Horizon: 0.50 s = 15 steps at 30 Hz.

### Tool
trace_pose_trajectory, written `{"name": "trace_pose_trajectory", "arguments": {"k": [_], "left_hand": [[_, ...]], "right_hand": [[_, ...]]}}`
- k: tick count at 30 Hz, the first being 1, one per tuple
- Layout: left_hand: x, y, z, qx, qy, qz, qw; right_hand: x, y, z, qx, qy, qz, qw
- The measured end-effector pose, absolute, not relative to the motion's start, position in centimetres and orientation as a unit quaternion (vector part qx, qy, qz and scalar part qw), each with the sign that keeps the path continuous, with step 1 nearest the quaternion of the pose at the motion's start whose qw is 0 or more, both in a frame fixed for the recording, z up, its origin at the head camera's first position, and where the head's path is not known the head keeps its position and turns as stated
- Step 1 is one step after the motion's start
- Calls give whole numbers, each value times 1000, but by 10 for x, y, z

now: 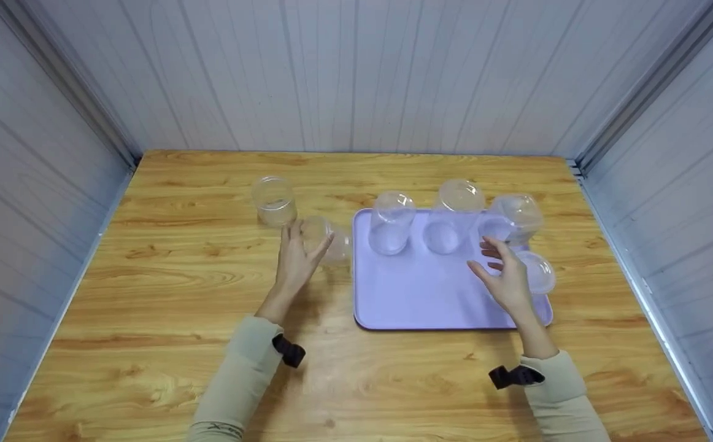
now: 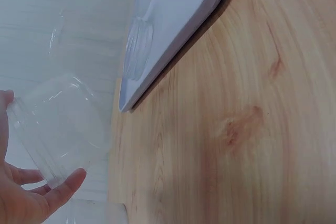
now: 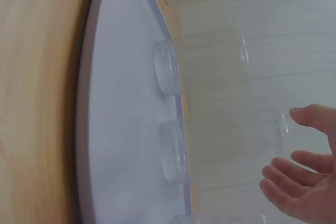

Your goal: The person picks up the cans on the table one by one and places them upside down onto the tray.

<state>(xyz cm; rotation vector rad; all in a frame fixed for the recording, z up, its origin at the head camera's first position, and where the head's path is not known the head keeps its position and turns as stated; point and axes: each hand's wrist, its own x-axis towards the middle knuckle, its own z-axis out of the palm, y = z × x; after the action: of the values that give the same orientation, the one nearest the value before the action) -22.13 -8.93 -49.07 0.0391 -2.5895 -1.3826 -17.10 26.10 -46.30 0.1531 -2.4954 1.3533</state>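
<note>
My left hand point(image 1: 295, 261) grips a clear plastic jar point(image 1: 335, 242) near its rim, tilted, just left of the lilac tray point(image 1: 418, 294). In the left wrist view, thumb and fingers lie about the rim of this jar point(image 2: 65, 127). My right hand point(image 1: 507, 279) hovers over the tray's right side, fingers spread and slightly bent, holding nothing. Along the tray's back stand clear jars: a left one point(image 1: 391, 215), a middle one point(image 1: 458, 205) and a right one point(image 1: 519, 215). A round clear piece point(image 1: 537, 274) beside my right hand is partly hidden.
Another clear jar point(image 1: 275, 202) stands on the wooden table point(image 1: 178, 276), behind my left hand. Pale panelled walls point(image 1: 332, 73) enclose the table at the back and both sides.
</note>
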Motion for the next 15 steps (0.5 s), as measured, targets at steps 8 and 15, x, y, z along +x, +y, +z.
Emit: {"name": "trace_pose_trajectory", "arguments": {"k": [8, 15], "left_hand": [[-215, -85, -497, 16, -864, -493, 103], [-211, -79, -500, 23, -854, -512, 88]], "right_hand": [[-162, 233, -448, 59, -842, 510, 169], [-164, 227, -453, 63, -827, 531, 171]]}}
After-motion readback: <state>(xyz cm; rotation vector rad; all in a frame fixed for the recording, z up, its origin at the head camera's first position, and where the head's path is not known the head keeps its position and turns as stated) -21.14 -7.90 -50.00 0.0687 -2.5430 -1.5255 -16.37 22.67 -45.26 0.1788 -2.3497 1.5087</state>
